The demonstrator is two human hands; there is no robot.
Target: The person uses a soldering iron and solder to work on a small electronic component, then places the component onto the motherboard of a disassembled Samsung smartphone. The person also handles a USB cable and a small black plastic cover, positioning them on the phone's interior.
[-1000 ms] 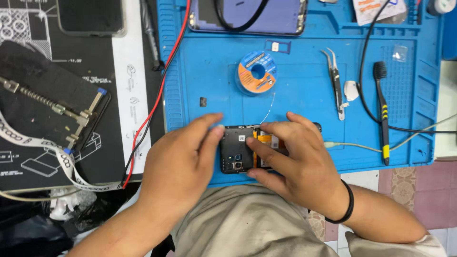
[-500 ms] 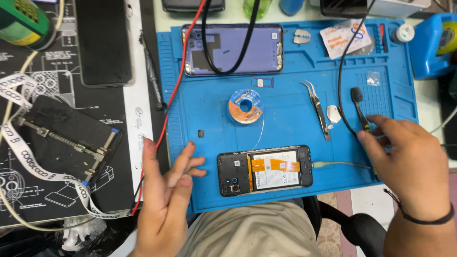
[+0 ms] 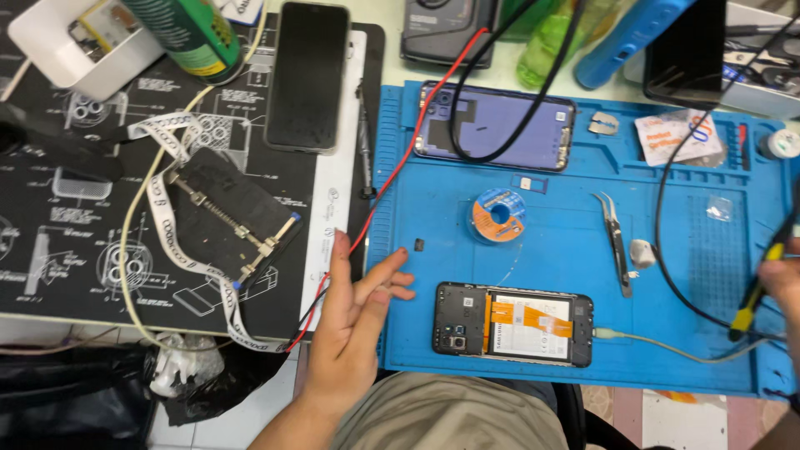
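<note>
White plastic tray (image 3: 79, 62) at top left holds a small yellowish part. Blue silicone mat (image 3: 433, 250) runs off the tabletop's near edge; bare mat between solder spool (image 3: 498, 214) and opened phone (image 3: 512, 323). Left hand (image 3: 354, 325) rests at the mat's left edge beside the phone, fingers spread, holding nothing. Right hand (image 3: 783, 279), mostly out of frame, grips a black-yellow tool (image 3: 754, 292).

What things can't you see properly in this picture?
- Right hand: cut off by the right edge of the head view; its grip on the yellow-handled tool is mostly out of frame.
- Purple phone back: partly covered by a black cable.
- White box at top left: cut by the edge, contents unclear.
- Small black part on the blue mat: too tiny to identify.
</note>
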